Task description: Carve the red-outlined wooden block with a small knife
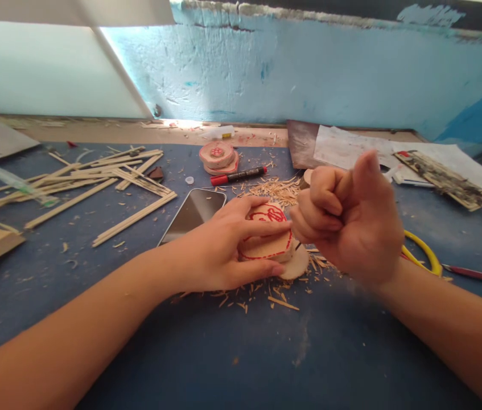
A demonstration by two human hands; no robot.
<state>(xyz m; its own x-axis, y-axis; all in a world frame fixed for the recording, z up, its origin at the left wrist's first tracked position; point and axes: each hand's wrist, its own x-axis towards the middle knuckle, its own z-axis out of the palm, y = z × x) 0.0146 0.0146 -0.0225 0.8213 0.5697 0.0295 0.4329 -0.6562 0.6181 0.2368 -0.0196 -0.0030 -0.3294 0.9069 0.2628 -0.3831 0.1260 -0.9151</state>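
My left hand (pixel 219 245) lies over a small pale wooden block (pixel 266 247) with red pen lines on its top and edges, its fingers spread around it and holding it down. Beneath the block's right side shows a flat, rounded pale piece (pixel 296 265). Close by on the right, my right hand (pixel 347 222) is closed in a fist with the thumb up, slightly blurred. A thin dark tip (pixel 298 246) pokes out between this fist and the block; whatever it belongs to is hidden by the fingers.
Wood shavings (pixel 277 191) surround the block. A phone (pixel 193 213), a red marker (pixel 238 175) and stacked carved rounds (pixel 218 156) lie behind. Wooden sticks (pixel 95 176) spread at left. Yellow scissor handles (pixel 426 250), a pencil (pixel 480 275) and papers (pixel 351 147) are at right.
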